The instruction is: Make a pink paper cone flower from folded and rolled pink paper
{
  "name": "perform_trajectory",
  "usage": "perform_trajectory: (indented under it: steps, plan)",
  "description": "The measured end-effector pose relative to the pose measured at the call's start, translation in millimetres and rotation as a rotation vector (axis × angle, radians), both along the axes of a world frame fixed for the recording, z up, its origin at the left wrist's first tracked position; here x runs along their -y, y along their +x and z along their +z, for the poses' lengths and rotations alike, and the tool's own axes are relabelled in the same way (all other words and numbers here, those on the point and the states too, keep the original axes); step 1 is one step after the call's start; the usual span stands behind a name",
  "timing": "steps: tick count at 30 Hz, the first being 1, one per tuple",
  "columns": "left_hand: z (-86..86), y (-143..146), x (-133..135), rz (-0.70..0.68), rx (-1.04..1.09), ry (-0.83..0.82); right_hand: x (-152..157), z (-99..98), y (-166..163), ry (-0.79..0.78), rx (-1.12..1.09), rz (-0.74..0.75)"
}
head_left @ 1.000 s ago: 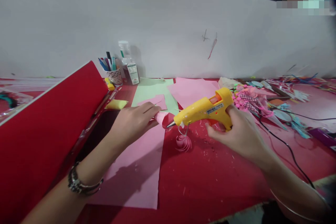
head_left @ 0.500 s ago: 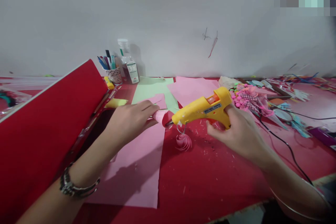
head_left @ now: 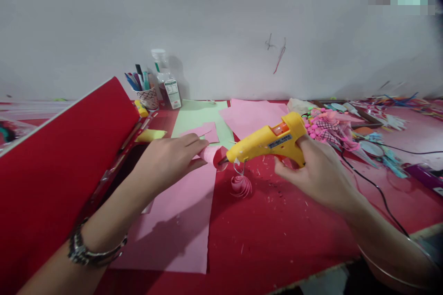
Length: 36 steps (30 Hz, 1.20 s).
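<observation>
1. Pink paper roll (head_left: 209, 154): it sits in the left hand (head_left: 173, 154), appearing raised over the far end of a long pink sheet (head_left: 180, 230), its open end turned toward the right.
2. The left fingers are drawn in narrow, pinching the roll at its closed-off side; the thumb lies below, the other fingers above.
3. The right hand (head_left: 318, 170) is wrapped around the handle of a yellow glue gun (head_left: 265, 142). One digit lies near the trigger, but whether it is pressing cannot be told.
4. The gun's metal nozzle (head_left: 223, 161) points into the mouth of the roll. Whether the tip touches the paper is too small to tell, and no glue can be made out.
5. Judging by this pose, the step in hand is putting glue at the roll's open edge.
6. The next move seems to call for a steady left pinch, light enough not to crush the curl, and fine control of the nozzle, with the left fingertips clear of the hot metal.
7. Just below the gun, a curled pink paper piece (head_left: 239, 185) rests on the red table (head_left: 263, 244), near small scraps.
8. Beyond the right forearm runs a black cord (head_left: 377, 187); its link to the gun is hidden.
</observation>
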State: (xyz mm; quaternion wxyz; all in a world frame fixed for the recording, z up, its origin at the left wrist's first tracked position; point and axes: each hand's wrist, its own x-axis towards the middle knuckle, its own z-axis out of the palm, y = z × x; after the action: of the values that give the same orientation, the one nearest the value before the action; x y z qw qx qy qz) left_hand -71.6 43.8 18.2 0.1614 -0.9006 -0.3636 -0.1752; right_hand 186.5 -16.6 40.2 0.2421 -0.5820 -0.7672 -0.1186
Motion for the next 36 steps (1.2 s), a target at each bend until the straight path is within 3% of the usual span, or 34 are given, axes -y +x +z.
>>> perform_trajectory:
  steps: [9, 27, 36]
  plan:
    - [4.1, 1.6, 1.5, -0.031, -0.008, -0.052, -1.5, 1.7, 3.5, 0.010, 0.003, -0.010]
    - [12.1, 3.3, 4.4, -0.080, 0.001, -0.318, 0.2, 2.8, 5.0, 0.030, 0.005, 0.004]
    - [14.2, 5.7, 4.2, -0.088, -0.019, -0.369, 2.6, 1.7, 5.8, 0.120, 0.070, -0.001]
